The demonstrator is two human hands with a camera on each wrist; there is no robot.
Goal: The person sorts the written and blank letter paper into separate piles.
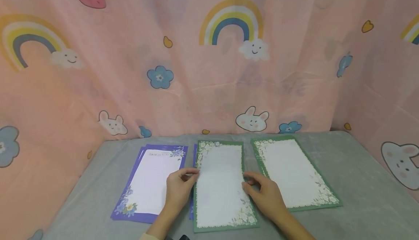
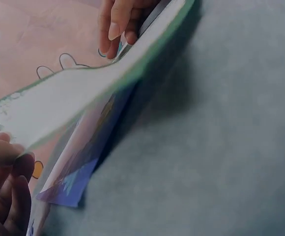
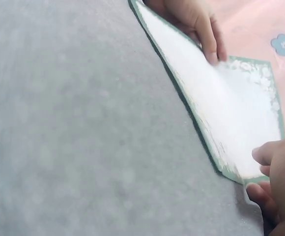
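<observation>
A sheet of letter paper (image 1: 220, 185) with a green border and white flowers spans the space between both hands, bowed in the wrist views. My left hand (image 1: 178, 191) pinches its left edge between thumb and fingertips. At the opposite edge, my right hand (image 1: 266, 198) grips the paper, thumb on one side and fingers on the other. Beneath the green sheet lies purple-bordered paper (image 2: 76, 187), mostly covered; only a strip shows along the left in the head view.
Purple-bordered sheets (image 1: 154, 182) with blue flowers lie in a slightly fanned stack at the left. Another stack of green-bordered sheets (image 1: 294, 174) lies at the right. Grey cloth (image 1: 366, 214) covers the table; a pink patterned curtain (image 1: 203, 72) hangs behind and beside it.
</observation>
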